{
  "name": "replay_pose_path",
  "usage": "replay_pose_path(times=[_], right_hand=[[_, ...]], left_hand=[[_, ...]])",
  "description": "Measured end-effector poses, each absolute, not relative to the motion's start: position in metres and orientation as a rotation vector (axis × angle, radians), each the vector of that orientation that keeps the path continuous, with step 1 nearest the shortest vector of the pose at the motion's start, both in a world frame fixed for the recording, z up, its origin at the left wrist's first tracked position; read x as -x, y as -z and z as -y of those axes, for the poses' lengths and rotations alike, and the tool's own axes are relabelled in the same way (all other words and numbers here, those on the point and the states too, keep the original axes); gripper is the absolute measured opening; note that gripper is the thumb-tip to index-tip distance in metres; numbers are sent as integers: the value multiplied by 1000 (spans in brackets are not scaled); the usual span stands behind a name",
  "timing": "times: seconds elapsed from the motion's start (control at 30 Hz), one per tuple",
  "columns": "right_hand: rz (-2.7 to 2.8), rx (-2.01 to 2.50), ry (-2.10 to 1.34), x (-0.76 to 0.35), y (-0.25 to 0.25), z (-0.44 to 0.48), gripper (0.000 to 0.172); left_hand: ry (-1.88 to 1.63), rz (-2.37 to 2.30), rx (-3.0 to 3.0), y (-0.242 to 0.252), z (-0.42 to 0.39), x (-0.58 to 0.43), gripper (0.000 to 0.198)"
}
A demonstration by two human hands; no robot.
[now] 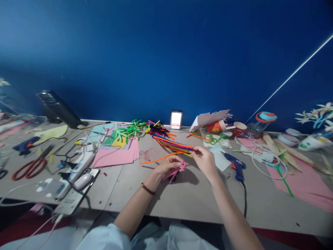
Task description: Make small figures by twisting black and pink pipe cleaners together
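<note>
My left hand (168,166) is closed around a small pink coiled pipe-cleaner piece (182,165), with pink strands hanging below the fingers. My right hand (205,160) pinches the right end of a bundle of pipe cleaners (174,142) in orange, purple, blue and yellow-green. The bundle stretches left above the table. One orange pipe cleaner (156,160) angles off to the left just beyond my left hand; whether it is held cannot be made out. Behind the bundle lies a pile of dark and coloured pipe cleaners (158,130).
Pink paper sheets (114,158) and green pipe-cleaner shapes (130,131) lie left of centre. A power strip (82,163), a phone (75,198) and red-handled scissors (30,169) are farther left. On the right are a blue glue gun (238,166), a red paper cup (217,126) and a coiled white cable (269,158).
</note>
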State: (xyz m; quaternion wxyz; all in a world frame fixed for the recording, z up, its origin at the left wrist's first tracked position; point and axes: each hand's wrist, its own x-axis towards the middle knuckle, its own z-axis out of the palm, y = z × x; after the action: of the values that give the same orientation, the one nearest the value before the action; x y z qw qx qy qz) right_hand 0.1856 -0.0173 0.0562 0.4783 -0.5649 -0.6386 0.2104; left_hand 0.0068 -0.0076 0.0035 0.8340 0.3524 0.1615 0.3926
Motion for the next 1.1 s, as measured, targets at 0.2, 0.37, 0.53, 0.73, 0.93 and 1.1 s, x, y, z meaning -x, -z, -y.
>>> replay_pose_path(times=[0.2, 0.37, 0.53, 0.73, 0.93, 1.1], right_hand=[[1179, 1375, -1132, -193, -50, 18, 25], [1009, 1315, -1397, -207, -49, 16, 23], [970, 1236, -1497, -213, -37, 16, 23], [922, 1220, -1499, -209, -35, 20, 26], [955, 1224, -1436, -207, -33, 19, 31], [971, 1257, -1384, -208, -19, 10, 28]], left_hand=[[-833, -341, -725, -10, 8, -6, 25], [-847, -344, -728, -9, 8, -5, 24], [-849, -336, -712, -14, 9, -6, 25], [-863, -341, -697, -13, 8, -7, 24], [-888, -372, -697, -15, 8, -7, 25], [-900, -377, -706, -16, 7, -6, 27]])
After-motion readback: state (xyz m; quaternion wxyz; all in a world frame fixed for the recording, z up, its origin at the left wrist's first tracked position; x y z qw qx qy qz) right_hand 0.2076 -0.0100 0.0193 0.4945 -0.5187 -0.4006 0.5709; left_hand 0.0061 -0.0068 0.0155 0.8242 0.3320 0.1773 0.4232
